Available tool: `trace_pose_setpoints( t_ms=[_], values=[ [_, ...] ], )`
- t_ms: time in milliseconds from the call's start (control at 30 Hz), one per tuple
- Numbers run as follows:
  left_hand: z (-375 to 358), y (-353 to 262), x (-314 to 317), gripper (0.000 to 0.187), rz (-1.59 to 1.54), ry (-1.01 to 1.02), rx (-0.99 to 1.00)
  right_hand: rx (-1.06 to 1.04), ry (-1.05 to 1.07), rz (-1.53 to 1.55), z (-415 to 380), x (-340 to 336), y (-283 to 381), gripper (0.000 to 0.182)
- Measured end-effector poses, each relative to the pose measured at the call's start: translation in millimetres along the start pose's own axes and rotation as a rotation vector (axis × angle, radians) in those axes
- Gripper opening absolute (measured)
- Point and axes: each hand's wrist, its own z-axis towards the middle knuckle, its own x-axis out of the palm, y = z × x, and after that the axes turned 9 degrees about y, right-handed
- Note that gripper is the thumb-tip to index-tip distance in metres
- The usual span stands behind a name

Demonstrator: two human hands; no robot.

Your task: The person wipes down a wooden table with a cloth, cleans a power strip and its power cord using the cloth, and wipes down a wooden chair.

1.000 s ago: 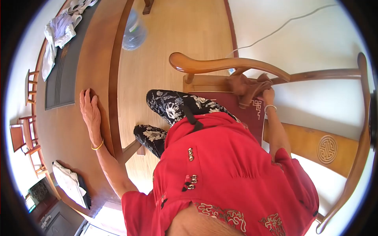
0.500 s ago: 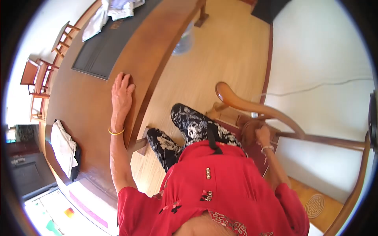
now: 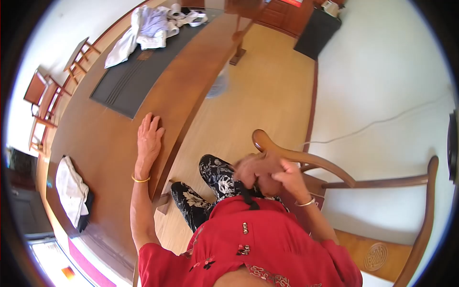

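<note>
Right grip: fingers of the right hand [image 3: 287, 179] are curled and bunched around a crumpled brown cloth [image 3: 256, 170], pinching its folds so that it stays gathered in a wad and does not hang loose.
Cloth position: the brown cloth is lifted off the curved wooden armchair [image 3: 306, 158], just in front of the near end of its rounded top rail and above the person's knees; motion blur softens its edges, so whether it touches the rail cannot be told.
Left grip: the left hand [image 3: 148, 141] lies flat, fingers spread and palm down, holding nothing; it presses on the long brown wooden table [image 3: 110, 158] right at the edge nearest the armchair, which reads as a brace for a bent-over body.
Wrists: a thin gold bangle [image 3: 140, 179] circles the left wrist, and a pale bracelet [image 3: 306, 203] circles the right one, beside the armchair's rail.
Table top: a dark grey rectangular mat [image 3: 129, 83] lies farther from the armchair than the left hand, with a heap of white clothes [image 3: 143, 28] on its far end.
Near end: a folded white cloth on something dark [image 3: 71, 191] rests well away from the armchair, across the table's width.
Floor: a clear plastic water bottle [image 3: 220, 83] stands blurred beyond the armchair, close under the table edge.
</note>
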Motion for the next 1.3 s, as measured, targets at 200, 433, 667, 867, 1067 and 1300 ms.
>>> trace_pose_setpoints(
  t_ms=[200, 433, 667, 867, 1067, 1300],
  values=[
    [2.8, 11.8, 5.5, 0.036, -0.023, 0.061, 0.004, -0.254, -0.644, -0.180, -24.3, -78.8, 115.1, 0.025],
    [0.0, 16.6, 7.6, 0.038, -0.019, 0.070, 0.020, -1.335, -1.179, 0.067, -85.1, -172.2, 233.8, 0.027],
    [-0.7, 14.1, 6.6, 0.038, 0.002, 0.071, 0.015, -1.461, -1.234, -0.055, -126.6, -142.1, 207.5, 0.047],
    [-2.7, 11.8, 6.1, 0.037, -0.010, 0.046, 0.035, -1.885, -1.560, -0.366, -143.5, -124.5, 235.0, 0.027],
    [-1.5, 9.9, 2.9, 0.039, -0.035, 0.109, -0.021, -1.431, -1.763, -0.373, -152.5, -161.9, 218.4, 0.030],
    [-2.6, 8.1, 1.4, 0.038, -0.044, 0.084, 0.003, -0.692, -1.491, -0.457, -133.2, -169.7, 176.7, 0.044]
  ],
)
